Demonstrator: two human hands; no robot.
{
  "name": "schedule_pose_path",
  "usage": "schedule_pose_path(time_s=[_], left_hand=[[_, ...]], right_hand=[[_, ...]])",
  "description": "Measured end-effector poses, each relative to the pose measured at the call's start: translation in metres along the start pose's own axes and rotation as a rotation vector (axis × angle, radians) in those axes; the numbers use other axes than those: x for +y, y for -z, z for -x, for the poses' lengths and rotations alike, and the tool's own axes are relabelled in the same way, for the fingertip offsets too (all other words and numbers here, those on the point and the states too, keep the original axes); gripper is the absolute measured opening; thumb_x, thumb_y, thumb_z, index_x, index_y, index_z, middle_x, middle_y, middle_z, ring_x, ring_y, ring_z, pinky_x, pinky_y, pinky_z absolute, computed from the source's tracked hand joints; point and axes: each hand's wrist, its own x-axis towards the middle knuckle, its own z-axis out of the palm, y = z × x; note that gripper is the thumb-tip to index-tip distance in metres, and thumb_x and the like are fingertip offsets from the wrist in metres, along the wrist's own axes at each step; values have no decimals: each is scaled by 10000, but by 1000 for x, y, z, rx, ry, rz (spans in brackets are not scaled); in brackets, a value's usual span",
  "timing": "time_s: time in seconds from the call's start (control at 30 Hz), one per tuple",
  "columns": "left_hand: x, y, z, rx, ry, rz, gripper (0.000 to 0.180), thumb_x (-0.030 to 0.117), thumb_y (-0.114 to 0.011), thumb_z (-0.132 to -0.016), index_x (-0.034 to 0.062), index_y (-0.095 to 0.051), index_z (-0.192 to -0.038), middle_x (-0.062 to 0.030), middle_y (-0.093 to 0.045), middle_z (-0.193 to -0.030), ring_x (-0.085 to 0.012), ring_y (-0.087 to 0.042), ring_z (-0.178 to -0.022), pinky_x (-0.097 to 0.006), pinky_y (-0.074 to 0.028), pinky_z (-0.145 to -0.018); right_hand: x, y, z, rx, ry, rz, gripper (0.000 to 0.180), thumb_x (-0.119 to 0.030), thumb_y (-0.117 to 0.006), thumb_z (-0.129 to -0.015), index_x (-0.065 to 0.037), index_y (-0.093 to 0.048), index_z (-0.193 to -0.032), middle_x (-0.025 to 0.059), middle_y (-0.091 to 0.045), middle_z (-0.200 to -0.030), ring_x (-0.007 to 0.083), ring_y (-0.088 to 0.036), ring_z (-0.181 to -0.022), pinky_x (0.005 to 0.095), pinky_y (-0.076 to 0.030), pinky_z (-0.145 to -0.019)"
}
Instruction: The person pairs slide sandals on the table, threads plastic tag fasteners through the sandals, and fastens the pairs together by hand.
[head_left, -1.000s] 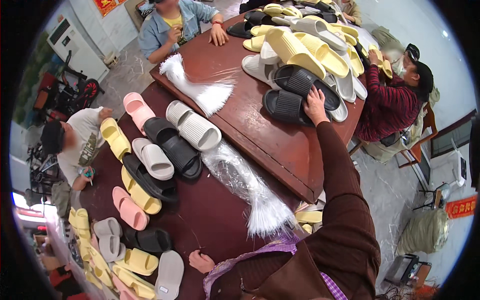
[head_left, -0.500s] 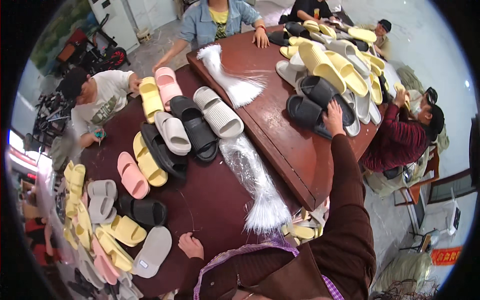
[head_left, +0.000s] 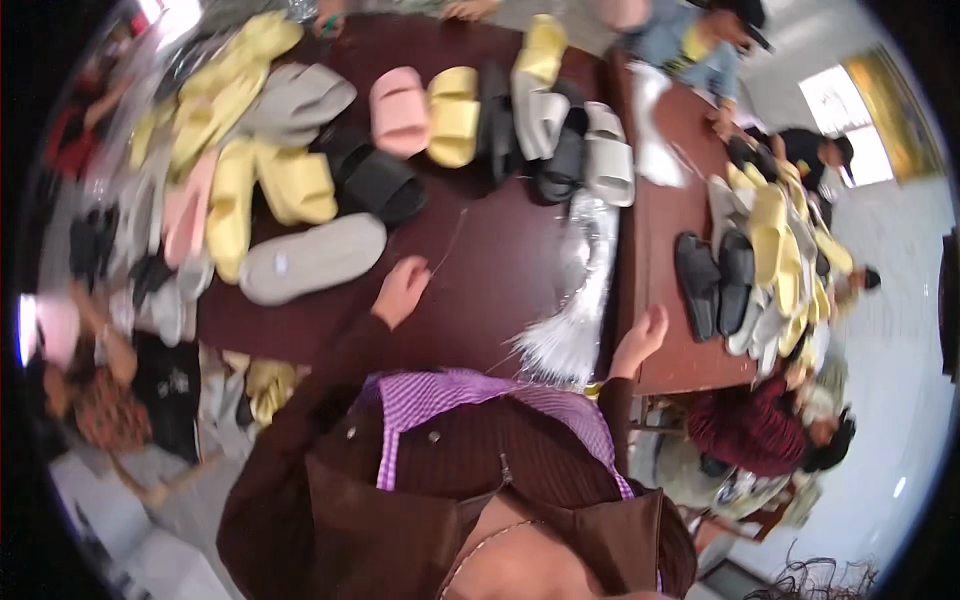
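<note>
My left hand (head_left: pixel 402 290) is closed with its fingers curled, low over the dark red tabletop (head_left: pixel 470 315). A thin pale strand (head_left: pixel 458 235) runs up to its fingertips, and I cannot make out whether they pinch it. Left of this hand lies a grey slipper (head_left: pixel 315 260), sole up. My right hand (head_left: pixel 642 338), blurred, is over the near edge of the raised brown table section (head_left: pixel 690 372). It is apart from the pair of black slippers (head_left: pixel 697 285) farther right. Between my hands lies a bundle of white plastic strands (head_left: pixel 565 340), partly in clear wrap.
Pink (head_left: pixel 400 112), yellow (head_left: pixel 453 117), black and grey slippers stand in a row across the far side. Slipper piles rise at left (head_left: pixel 230 190) and right (head_left: pixel 780 250). A second white bundle (head_left: pixel 652 125) lies on the raised section. Several people sit or stand around.
My right hand has left the black slippers and come back toward my body. My view has swung left. The left hand remains near the upturned grey slipper.
</note>
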Motion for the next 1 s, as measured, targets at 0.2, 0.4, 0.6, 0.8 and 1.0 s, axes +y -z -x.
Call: schedule_pose_path(time_s=[0.2,0.4,0.6,0.8,1.0], left_hand=[[186,116,-29,-136,-308,718,437,83,-567,-882,9,-397,-1278,-55,-516,-1067,-107,-495,-956,-243,-403,-862],[295,205,-9,-396,-1000,799,696,365,-588,-840,57,-287,-1386,-278,-475,-1221,-272,-550,-940,-378,-448,-835],[282,240,-19,-196,-1088,633,615,315,-574,-854,33,-332,-1344,-241,-495,-1210,-250,-551,-946,-363,-445,-840],[268,311,3,66,-1136,384,535,264,-560,-867,9,-378,-1301,-204,-514,-1198,-229,-553,-952,-348,-442,-845],[237,296,51,140,-843,434,458,214,-547,-881,-15,-423,-1259,-168,-534,-1187,-207,-554,-958,-332,-440,-850]], right_hand=[[-93,-52,123,-526,-164,-406,224,17,-474,-886,28,-572,-1087,103,-608,-1046,157,-600,-891,255,-481,-777],[-147,-79,150,-835,71,-273,203,28,-471,-885,9,-602,-1039,89,-638,-928,144,-612,-747,241,-472,-672],[-154,-68,175,-966,185,-285,226,79,-462,-848,0,-594,-1013,106,-633,-859,160,-616,-710,261,-487,-649],[-146,-69,197,-1047,184,-254,212,58,-462,-856,-9,-607,-995,95,-630,-830,149,-609,-704,264,-487,-646],[-156,-71,193,-1106,251,-179,214,40,-453,-869,-5,-617,-999,89,-638,-803,135,-612,-715,250,-482,-643]])
